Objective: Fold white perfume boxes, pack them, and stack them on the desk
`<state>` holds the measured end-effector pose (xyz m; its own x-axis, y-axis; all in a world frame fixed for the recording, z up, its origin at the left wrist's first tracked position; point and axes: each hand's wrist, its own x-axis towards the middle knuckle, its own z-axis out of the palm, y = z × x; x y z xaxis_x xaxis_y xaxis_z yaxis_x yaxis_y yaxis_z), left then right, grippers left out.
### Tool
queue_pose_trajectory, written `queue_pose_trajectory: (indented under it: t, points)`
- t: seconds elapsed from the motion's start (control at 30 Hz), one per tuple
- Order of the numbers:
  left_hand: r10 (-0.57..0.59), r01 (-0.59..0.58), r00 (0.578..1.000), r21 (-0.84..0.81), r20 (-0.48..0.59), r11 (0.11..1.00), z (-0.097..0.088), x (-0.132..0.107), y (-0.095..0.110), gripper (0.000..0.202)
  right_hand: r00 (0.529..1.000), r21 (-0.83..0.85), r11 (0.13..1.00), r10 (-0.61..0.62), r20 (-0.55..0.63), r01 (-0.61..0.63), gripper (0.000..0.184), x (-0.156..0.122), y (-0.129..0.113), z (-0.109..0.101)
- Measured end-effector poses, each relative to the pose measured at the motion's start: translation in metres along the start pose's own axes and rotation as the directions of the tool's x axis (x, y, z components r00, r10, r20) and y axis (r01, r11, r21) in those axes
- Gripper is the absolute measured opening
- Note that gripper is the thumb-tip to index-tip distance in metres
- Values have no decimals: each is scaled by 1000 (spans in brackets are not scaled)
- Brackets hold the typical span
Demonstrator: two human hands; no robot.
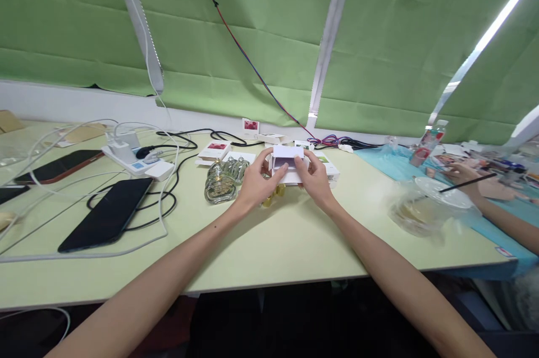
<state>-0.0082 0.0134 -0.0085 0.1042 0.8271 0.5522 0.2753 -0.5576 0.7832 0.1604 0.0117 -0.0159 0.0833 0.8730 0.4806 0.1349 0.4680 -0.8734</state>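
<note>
Gripping a small white box [287, 157] from both sides: left hand [255, 181] and right hand [315, 178] curled tight around it, thumbs at its open front, low over the green table [269, 246]. Just left, clear glass bottles [219, 185]. Farther left, black phone [107, 213], white power strip [138, 164]. Far right, another person's hand [463, 175] with black stick [467, 183].

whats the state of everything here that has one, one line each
white box: open, held in both hands
left hand: gripping box's left side
right hand: gripping its right side
glass bottle: standing, untouched
phone: lying flat, screen dark
power strip: chargers plugged in
co-worker's hand: holding a black stick
</note>
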Motion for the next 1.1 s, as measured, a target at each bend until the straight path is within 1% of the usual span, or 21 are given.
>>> queue_pose_trajectory:
  t: [0.17, 0.3, 0.4, 0.8, 0.97, 1.1]
  points:
    - [-12, 12, 1000, 13, 6, 1000, 1, 0, -2, 56, 999, -42, 998, -49, -7, 49, 52, 2, 4, -2]
    - [-31, 31, 1000, 13, 6, 999, 1, 0, -1, 59, 998, -54, 997, -56, -16, 55, 52, 4, 8, -3]
    - [-37, 37, 999, 18, 0, 999, 2, 0, -1, 56, 998, -65, 996, -64, -25, 62, 50, 4, 8, -3]
    - [-40, 40, 999, -1, 4, 999, 1, 1, -2, 51, 996, -71, 995, -68, -59, 63, 46, 4, 10, -3]
    - [-36, 36, 999, -29, 13, 999, -1, -1, 0, 44, 997, -39, 998, -56, -61, 53, 43, 2, 8, -3]
    - [-56, 56, 998, -54, 13, 997, -3, -3, 3, 46, 995, -32, 998, -59, -76, 57, 44, 1, 4, -2]
